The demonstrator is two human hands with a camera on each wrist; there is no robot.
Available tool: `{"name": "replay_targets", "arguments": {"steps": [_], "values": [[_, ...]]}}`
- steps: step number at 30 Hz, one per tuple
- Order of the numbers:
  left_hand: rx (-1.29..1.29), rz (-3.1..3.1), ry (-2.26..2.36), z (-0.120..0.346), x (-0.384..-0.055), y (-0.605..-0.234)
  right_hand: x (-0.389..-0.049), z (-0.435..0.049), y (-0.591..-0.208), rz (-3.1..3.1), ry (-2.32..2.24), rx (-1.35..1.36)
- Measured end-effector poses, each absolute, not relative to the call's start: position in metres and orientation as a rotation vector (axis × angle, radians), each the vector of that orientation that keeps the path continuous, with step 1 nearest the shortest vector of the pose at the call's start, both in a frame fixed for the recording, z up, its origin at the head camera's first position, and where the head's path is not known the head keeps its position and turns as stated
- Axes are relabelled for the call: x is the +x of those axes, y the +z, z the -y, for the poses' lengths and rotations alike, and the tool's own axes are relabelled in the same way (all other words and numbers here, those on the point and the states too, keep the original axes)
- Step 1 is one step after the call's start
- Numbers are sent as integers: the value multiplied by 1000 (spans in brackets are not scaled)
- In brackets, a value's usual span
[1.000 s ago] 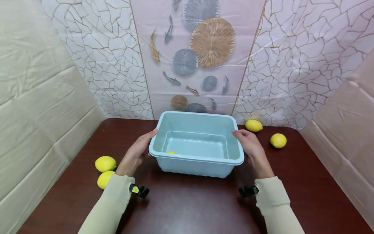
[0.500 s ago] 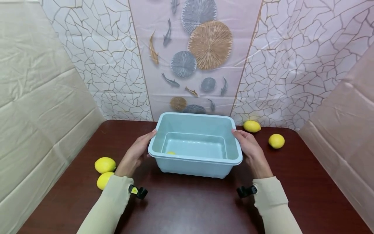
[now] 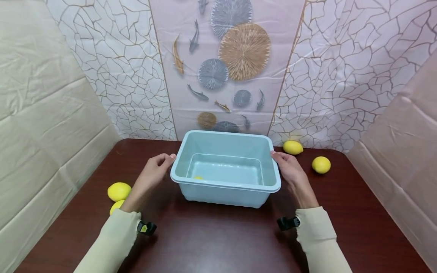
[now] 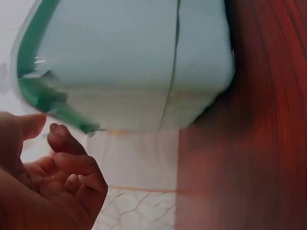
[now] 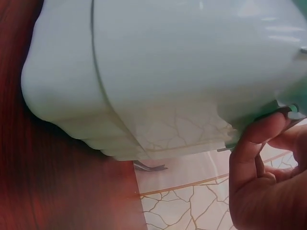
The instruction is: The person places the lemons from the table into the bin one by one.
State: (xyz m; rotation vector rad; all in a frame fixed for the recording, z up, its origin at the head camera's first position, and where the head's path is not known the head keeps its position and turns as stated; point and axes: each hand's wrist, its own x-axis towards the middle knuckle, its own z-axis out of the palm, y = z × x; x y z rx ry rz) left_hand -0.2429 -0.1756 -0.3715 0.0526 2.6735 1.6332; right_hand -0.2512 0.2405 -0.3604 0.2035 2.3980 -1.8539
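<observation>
A light blue plastic basin (image 3: pixel 225 193) sits on the dark table at the middle of the head view. A bit of a yellow lemon (image 3: pixel 198 178) shows inside it, behind the front wall. My right hand (image 3: pixel 290 170) grips the basin's right rim; the right wrist view has its fingers (image 5: pixel 249 148) curled under the lip. At the left rim, my left hand (image 3: pixel 153 172) has its thumb tip close to the edge. Its loosely curled fingers (image 4: pixel 79 165) stand off the wall in the left wrist view, holding nothing.
Two lemons lie at left, a nearer one (image 3: pixel 117 206) partly behind the left wrist and another lemon (image 3: pixel 119 191) beyond it. On the right are a lemon (image 3: pixel 293 147) by the back wall and a lemon (image 3: pixel 321 165) closer in. Fabric walls (image 3: pixel 136 76) enclose the table.
My left hand has let go of the basin's rim and drawn slightly to the left. The right hand keeps its grip, and the basin stays about where it was.
</observation>
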Motion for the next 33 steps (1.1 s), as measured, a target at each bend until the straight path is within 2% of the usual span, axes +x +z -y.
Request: {"name": "replay_targets", "arguments": {"steps": [9, 17, 25, 33], "values": [[253, -2908, 1363, 200, -218, -348, -249, -247, -362, -2385, -1857, 267], [382, -3008, 1085, 232, -201, -337, -246, -248, -363, -2419, -1864, 221], [475, -2995, 877, 257, -192, -351, -248, -246, -361, -2416, -1850, 233], [756, -2928, 696, 283, -176, -370, -251, -244, -365, -2391, -1905, 232]]}}
